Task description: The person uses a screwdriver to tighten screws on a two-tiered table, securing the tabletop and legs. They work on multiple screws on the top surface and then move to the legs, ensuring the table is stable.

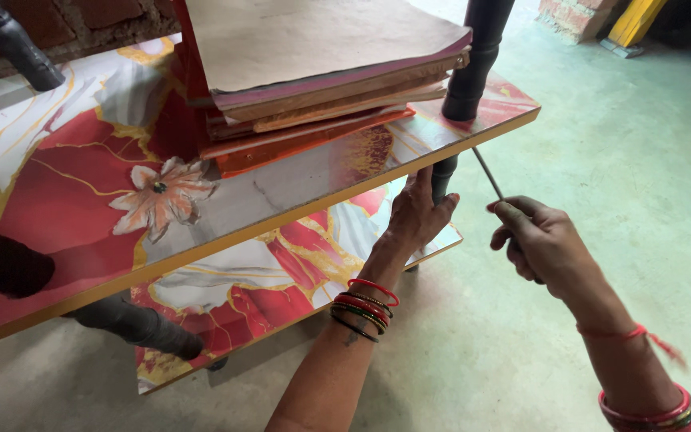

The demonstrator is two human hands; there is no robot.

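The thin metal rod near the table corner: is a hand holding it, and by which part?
Yes. The right hand grips the thin metal rod at its lower end; the tip points up towards the shelf edge. The left hand rests against the black leg.

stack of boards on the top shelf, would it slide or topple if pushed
The stack of boards lies flat and unevenly overlapped, so it probably would shift layer by layer rather than topple. The glossy top shelf under it looks slippery. The boards look stiff and likely heavy.
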